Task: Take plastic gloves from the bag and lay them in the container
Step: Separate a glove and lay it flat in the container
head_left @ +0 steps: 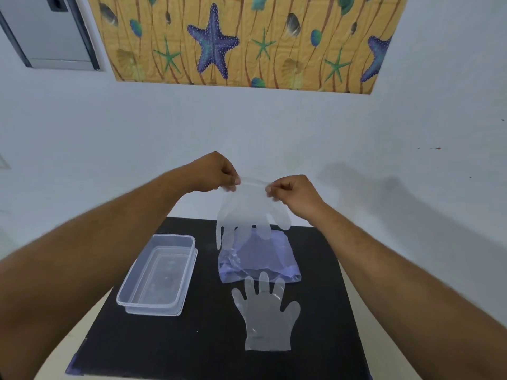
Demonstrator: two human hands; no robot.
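Note:
A clear plastic glove (248, 212) hangs in the air, fingers down, above the far part of the table. My left hand (216, 172) pinches the left end of its cuff and my right hand (295, 192) pinches the right end. Below it lies the bluish plastic bag (260, 259) with more gloves inside. A second clear glove (267, 316) lies flat on the black table (208, 352) in front of the bag, fingers pointing away from me. The clear rectangular container (159, 274) stands to the left of the bag with nothing in it.
The black table top ends close to a white wall behind it. A patterned cloth with starfish (247, 42) hangs high on that wall. A grey panel (52, 31) is at the top left.

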